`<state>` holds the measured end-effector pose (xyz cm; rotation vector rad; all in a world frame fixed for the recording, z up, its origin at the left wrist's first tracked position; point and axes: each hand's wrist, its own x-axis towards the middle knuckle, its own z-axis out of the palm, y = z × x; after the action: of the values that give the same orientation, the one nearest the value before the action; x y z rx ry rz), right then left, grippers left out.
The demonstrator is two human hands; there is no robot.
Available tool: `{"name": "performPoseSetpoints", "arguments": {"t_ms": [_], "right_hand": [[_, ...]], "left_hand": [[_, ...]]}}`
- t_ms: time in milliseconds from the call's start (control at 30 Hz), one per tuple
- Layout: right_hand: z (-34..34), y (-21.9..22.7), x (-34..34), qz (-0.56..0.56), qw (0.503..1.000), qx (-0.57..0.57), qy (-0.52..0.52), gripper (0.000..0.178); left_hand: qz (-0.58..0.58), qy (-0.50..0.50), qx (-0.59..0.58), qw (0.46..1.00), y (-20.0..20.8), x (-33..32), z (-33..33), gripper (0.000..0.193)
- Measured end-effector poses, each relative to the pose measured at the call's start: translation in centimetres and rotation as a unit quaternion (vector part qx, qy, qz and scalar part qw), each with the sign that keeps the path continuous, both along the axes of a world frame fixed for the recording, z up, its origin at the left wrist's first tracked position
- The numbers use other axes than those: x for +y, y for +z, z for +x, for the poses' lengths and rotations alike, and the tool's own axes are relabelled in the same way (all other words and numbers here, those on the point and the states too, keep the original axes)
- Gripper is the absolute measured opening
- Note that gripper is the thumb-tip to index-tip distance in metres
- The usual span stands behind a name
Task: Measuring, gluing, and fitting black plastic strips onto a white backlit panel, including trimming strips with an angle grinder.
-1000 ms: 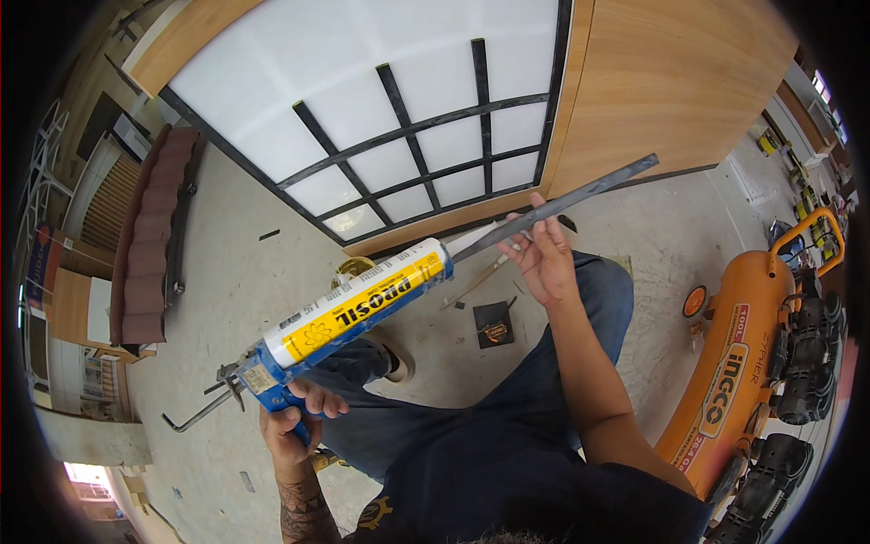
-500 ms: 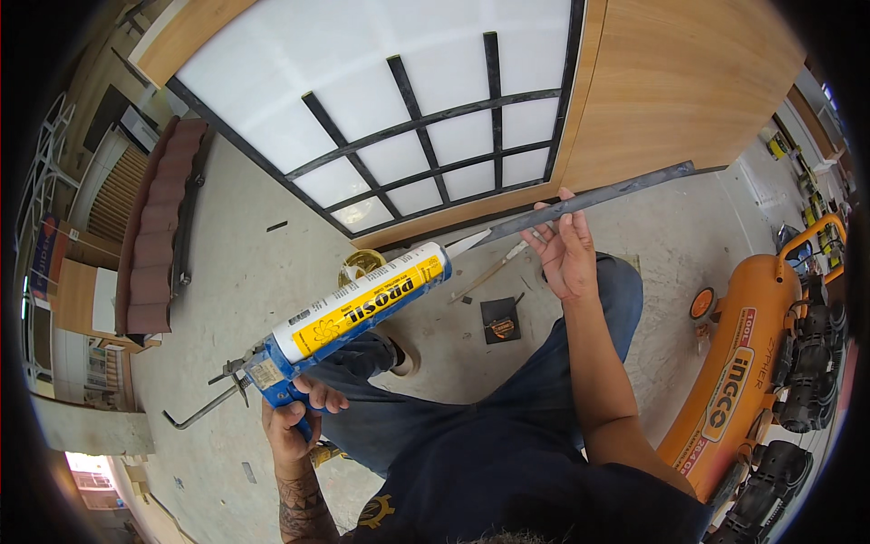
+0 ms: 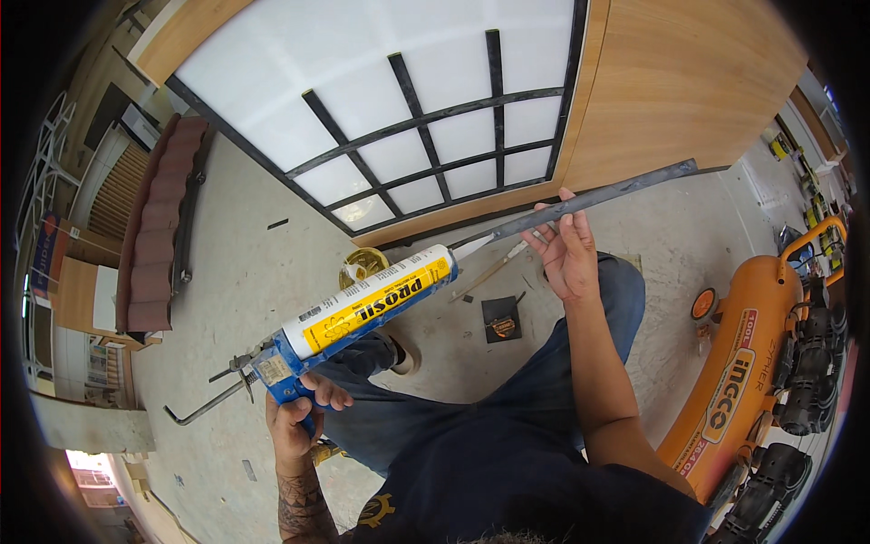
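My left hand (image 3: 306, 408) is wrapped round the handle of a blue caulking gun (image 3: 276, 370) loaded with a white and yellow sealant tube (image 3: 370, 299). The white nozzle points up to the right, its tip at the dark strip's near part. My right hand (image 3: 571, 254) grips that long dark grey strip (image 3: 625, 189) between thumb and fingers, holding it aslant above the floor. Beyond both hands stands a wood-framed white panel (image 3: 453, 145) with a grid of black strips; its upper uprights end short of the top edge.
An orange air compressor (image 3: 725, 381) stands close on my right. On the floor lie a small black square (image 3: 501, 320), a thin stick (image 3: 498, 268) and a yellow roll or tub (image 3: 364, 267). A reddish-brown tiled roof piece (image 3: 163, 236) stands at the left.
The caulking gun has shifted slightly right and rolled a little, its nozzle tip moving a short way along the strip. My right hand and the strip have hardly moved.
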<state>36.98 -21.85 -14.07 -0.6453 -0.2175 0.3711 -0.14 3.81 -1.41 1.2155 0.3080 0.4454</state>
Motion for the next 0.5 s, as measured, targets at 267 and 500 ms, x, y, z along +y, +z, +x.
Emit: {"name": "performPoseSetpoints", "arguments": {"t_ms": [267,500], "right_hand": [[0.9,-0.9,-0.8,0.016,1.000,-0.019,-0.008,0.049],[0.9,-0.5,-0.6,0.013,1.000,-0.022,-0.016,0.049]], "left_hand": [[-0.013,0.046,0.003,0.999,0.4,0.7,-2.1,0.032],[-0.018,0.092,0.004,0.996,0.6,1.5,-5.1,0.033]]}}
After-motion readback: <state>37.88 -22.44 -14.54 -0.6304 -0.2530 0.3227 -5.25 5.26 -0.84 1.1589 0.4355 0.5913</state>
